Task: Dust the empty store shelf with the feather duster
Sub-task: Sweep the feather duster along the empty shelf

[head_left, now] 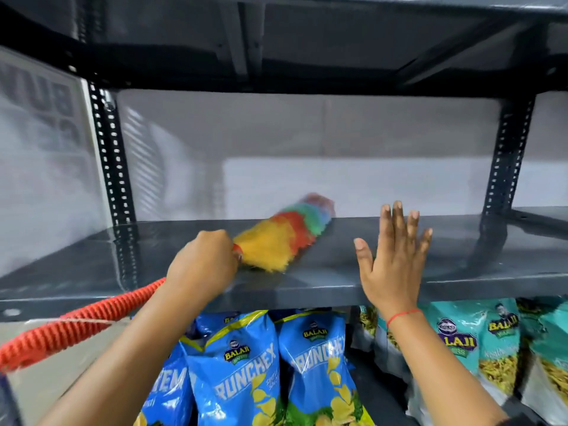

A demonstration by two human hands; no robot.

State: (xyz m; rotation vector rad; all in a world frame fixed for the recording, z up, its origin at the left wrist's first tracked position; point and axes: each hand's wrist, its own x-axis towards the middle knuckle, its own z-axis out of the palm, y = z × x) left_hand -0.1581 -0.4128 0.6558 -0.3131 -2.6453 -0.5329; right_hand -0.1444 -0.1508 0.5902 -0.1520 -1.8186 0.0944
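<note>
The bare dark grey shelf (322, 272) runs across the middle of the view. On it lies the rainbow-coloured head of the feather duster (282, 235), blurred, pointing to the back right. My left hand (203, 265) is closed around the duster just behind the yellow feathers. Its ribbed orange handle (76, 327) trails down to the lower left past my forearm. My right hand (396, 256) is held flat with fingers spread, just to the right of the duster, over the shelf's front part, holding nothing.
Blue snack bags (242, 370) and teal snack bags (479, 342) stand on the shelf below. Perforated black uprights stand at the left (112, 167) and right (504, 167). Another dark shelf (292, 41) hangs close above. A pale wall is behind.
</note>
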